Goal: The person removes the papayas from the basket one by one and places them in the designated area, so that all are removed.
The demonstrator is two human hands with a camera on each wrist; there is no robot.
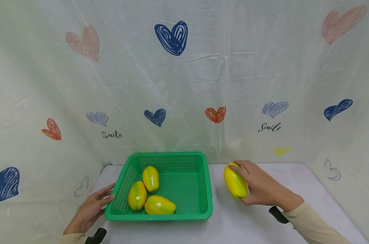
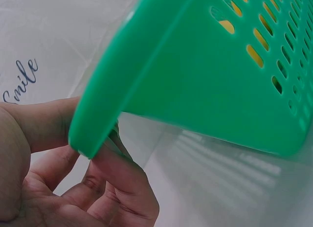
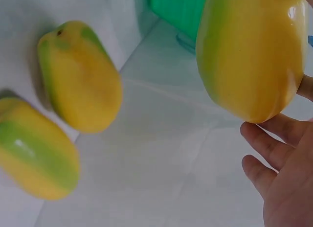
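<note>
My right hand (image 1: 266, 188) holds a yellow-green papaya-like fruit (image 1: 234, 182) by its ends, to the right of a green basket (image 1: 209, 193). The right wrist view shows this fruit (image 3: 252, 56) large, with fingers (image 3: 274, 144) at its lower end. Thumb and fingers of my left hand (image 1: 91, 210) grip the basket's left rim; in the left wrist view this hand (image 2: 98, 188) pinches the rim (image 2: 115, 70). Three similar fruits lie inside the basket: one upper (image 1: 150, 179), one left (image 1: 137, 196), one lower (image 1: 160, 205).
Two more fruits, one upper (image 3: 80, 78) and one lower (image 3: 39, 148), appear in the right wrist view, but cannot be made out in the head view. A white table (image 1: 233, 227) lies below, with a heart-patterned curtain (image 1: 184, 84) behind it.
</note>
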